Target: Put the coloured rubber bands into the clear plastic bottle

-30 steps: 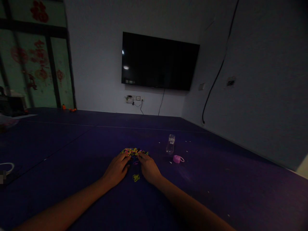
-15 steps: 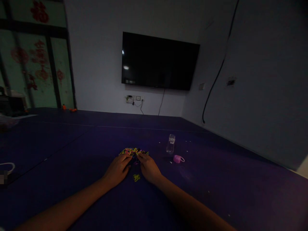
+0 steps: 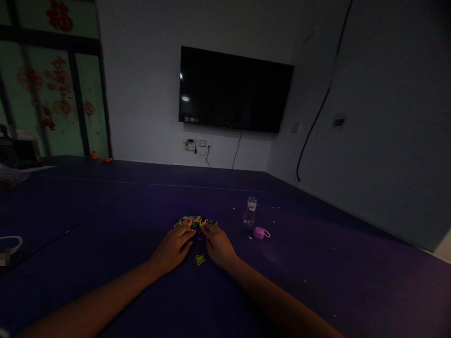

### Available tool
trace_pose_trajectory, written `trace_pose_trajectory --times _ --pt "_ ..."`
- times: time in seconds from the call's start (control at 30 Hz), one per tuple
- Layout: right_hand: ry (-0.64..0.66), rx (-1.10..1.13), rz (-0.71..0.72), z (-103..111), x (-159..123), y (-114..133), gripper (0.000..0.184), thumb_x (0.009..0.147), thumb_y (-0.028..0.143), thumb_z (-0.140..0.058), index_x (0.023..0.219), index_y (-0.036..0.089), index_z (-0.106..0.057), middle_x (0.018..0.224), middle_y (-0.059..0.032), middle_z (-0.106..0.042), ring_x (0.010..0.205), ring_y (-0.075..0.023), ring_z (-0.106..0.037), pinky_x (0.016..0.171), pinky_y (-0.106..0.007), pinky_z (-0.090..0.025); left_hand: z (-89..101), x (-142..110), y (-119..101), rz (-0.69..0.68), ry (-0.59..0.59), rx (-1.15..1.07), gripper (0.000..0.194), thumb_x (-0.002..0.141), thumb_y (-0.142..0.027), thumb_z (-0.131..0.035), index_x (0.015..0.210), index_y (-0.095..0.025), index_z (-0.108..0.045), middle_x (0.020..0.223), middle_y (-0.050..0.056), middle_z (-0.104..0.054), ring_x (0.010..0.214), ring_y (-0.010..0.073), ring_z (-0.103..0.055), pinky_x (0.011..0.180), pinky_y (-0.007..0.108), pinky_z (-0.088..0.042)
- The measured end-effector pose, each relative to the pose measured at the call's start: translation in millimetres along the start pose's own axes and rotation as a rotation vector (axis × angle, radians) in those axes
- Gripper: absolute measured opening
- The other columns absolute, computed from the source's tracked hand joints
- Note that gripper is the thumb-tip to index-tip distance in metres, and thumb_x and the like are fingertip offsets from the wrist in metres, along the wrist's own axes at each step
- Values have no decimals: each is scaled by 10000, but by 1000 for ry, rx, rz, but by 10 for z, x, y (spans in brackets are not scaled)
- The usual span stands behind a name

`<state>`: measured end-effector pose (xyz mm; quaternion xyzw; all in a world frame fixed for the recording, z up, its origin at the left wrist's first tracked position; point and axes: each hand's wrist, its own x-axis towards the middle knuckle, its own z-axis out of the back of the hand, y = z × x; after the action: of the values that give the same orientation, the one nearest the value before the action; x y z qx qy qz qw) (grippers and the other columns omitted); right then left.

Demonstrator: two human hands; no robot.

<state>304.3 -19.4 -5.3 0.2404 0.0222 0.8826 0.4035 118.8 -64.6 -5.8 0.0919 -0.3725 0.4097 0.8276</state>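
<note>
A pile of small coloured rubber bands point(image 3: 192, 220), yellow, pink and dark among them, lies on the dark purple floor covering in front of me. My left hand point(image 3: 175, 244) rests at the pile's near left side, fingers stretched onto it and thumb apart. At the near right side, my right hand point(image 3: 219, 245) reaches over the bands with its fingers extended; its fingertips are partly lost among them. Between my wrists, nearer to me, sits a separate clump of yellow-green bands point(image 3: 199, 259). I see nothing clearly gripped in either hand.
Right of the pile lie a clear plastic bottle point(image 3: 250, 213) and a pink cap with a loop point(image 3: 260, 233). White scraps dot the floor covering point(image 3: 310, 244). A white ring-shaped handle point(image 3: 16, 241) shows at the left edge. A television point(image 3: 234, 89) hangs on the far wall.
My left fingertips and thumb have shifted very slightly to the right. My right hand stays almost where it was; the bands, bottle and cap look the same.
</note>
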Motion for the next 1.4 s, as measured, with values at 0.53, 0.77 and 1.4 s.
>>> trace_pose_trajectory --times 0.53,0.77,1.4 --pt "29 -26 20 -71 12 -50 432 818 65 -379 1185 178 -576 1295 -82 -535 1237 -180 -438 1022 -328 -351 128 -12 -261 -337 201 -128 251 847 -153 -410 888 -191 -654 796 76 -656 798 191 -582 760 368 -464" --pt "49 -56 26 -76 7 -66 464 778 52 -410 1196 178 -566 1314 -88 -520 1248 -186 -427 1024 -342 -352 124 -7 -255 -273 122 -128 221 841 -152 -417 809 -186 -633 780 53 -658 782 176 -589 775 347 -456" --pt "-5 -15 -20 -24 7 -20 438 743 34 -393 1103 141 -619 1203 -94 -584 1143 -188 -501 978 -280 -374 -45 -16 28 214 240 192 340 829 -102 -428 1096 -173 -625 1170 76 -619 1169 240 -474 959 421 -399"
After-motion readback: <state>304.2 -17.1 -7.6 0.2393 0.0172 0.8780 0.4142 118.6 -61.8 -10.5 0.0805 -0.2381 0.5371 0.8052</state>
